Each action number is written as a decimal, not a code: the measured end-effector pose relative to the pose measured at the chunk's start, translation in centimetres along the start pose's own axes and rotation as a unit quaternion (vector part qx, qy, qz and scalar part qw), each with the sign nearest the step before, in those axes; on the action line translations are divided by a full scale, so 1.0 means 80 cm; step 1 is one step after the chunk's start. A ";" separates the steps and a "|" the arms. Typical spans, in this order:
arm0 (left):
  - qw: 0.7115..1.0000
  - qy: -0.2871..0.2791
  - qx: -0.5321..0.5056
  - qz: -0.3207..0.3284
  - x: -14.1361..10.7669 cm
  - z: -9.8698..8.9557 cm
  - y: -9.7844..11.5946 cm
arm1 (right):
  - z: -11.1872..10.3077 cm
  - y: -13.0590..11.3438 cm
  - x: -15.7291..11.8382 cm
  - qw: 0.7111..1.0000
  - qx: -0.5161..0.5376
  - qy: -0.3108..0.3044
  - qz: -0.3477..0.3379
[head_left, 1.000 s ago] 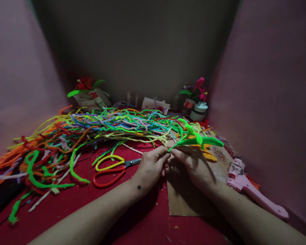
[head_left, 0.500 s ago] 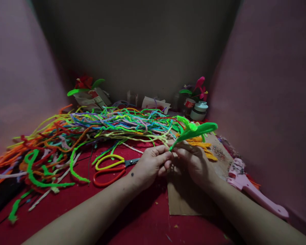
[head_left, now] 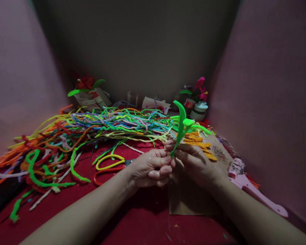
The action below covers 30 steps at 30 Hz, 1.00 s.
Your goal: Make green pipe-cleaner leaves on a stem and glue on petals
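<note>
Grip: L hand & R hand clamped on base of green fuzzy stem, ctr frame; scissors left of ctr.

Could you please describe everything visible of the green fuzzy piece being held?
The green fuzzy piece looks like chenille: leaf-like blades on a narrow stalk. One tall blade stands upright and curls left at its tip; others spread right. The left hand pinches its base; the right hand is there too, its contact partly hidden.
</note>
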<state>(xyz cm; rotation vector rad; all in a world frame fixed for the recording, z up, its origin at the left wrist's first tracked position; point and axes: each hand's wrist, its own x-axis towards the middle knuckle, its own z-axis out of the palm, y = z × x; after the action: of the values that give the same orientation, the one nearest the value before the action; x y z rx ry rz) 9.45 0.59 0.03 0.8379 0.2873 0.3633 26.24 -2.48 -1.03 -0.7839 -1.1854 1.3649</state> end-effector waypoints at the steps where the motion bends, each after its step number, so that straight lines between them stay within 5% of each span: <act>1: 1.000 -0.004 -0.001 -0.002 0.000 0.001 0.000 | 0.000 -0.001 0.001 1.000 -0.007 -0.009 -0.001; 4: 0.999 0.012 0.021 0.023 0.004 0.003 -0.001 | 0.001 -0.001 0.004 1.000 0.000 0.009 -0.003; 7: 0.983 0.094 0.135 0.077 0.011 0.005 -0.006 | 0.004 0.003 0.005 0.996 0.069 0.042 0.024; 10: 0.924 0.191 0.303 0.137 0.016 0.007 -0.013 | 0.005 0.006 0.004 0.992 0.095 0.076 0.039; 15: 0.841 0.264 0.439 0.176 0.017 0.007 -0.026 | 0.008 0.005 0.002 0.990 0.073 0.114 0.043; 19: 0.833 0.294 0.432 0.182 0.016 0.007 -0.027 | 0.011 0.003 0.000 0.994 0.029 0.102 0.022; 25: 0.858 0.306 0.370 0.182 0.019 0.008 -0.027 | 0.014 0.000 0.000 0.995 0.003 0.103 0.007; 30: 0.823 0.317 0.414 0.223 0.020 0.006 -0.028 | 0.014 -0.003 0.000 0.991 -0.060 0.121 -0.018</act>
<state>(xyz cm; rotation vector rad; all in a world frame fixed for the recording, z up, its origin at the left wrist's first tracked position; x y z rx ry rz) 11.48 -0.44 -1.53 1.6452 0.9217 1.0066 25.26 -2.78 -0.53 -0.9796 -1.0914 1.1410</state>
